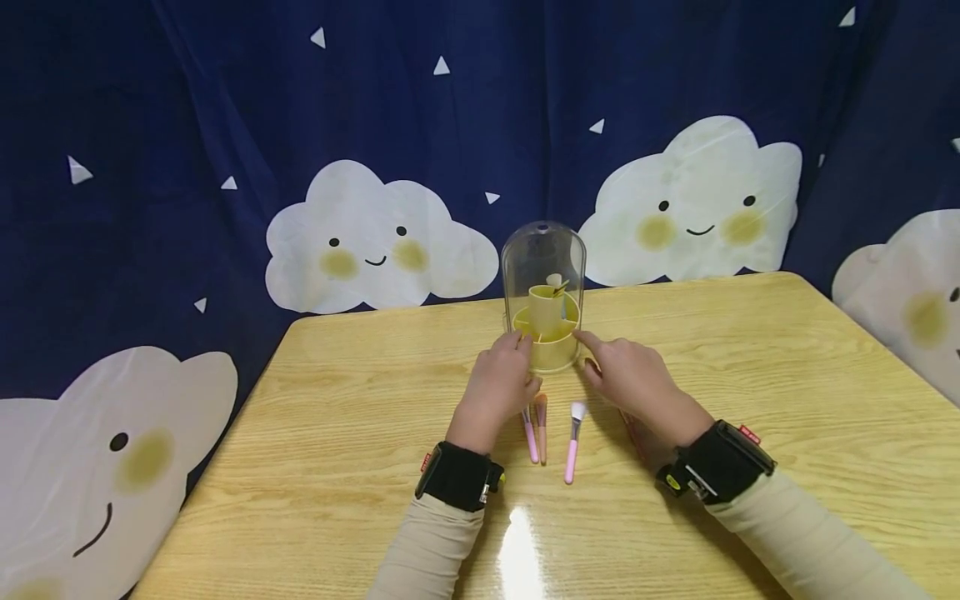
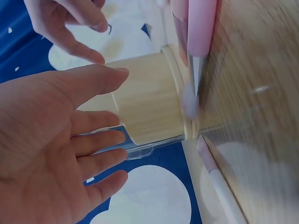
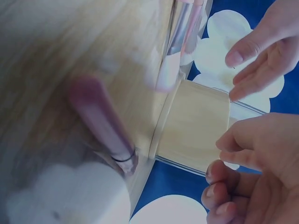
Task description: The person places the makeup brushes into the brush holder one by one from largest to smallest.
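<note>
A cream makeup brush holder (image 1: 553, 353) with divided compartments and a raised centre cup stands on the table under a clear dome (image 1: 543, 246). At its front left rim are the fingertips of my left hand (image 1: 497, 385), whose fingers look nearly straight in the left wrist view. My right hand (image 1: 633, 379) points its index finger at the front right rim, its other fingers loosely bent. Neither hand holds anything. Small green tips show at the centre cup. Nearer me lie a pink brush (image 1: 530, 437), a brush with orange bristles (image 1: 542, 429) and a white-tipped pink brush (image 1: 572, 450).
Partly under my right wrist lies another dark pink brush (image 3: 103, 119). The wood-grain table (image 1: 337, 433) extends to both sides. Behind it hangs a dark blue curtain (image 1: 450, 108) with white clouds.
</note>
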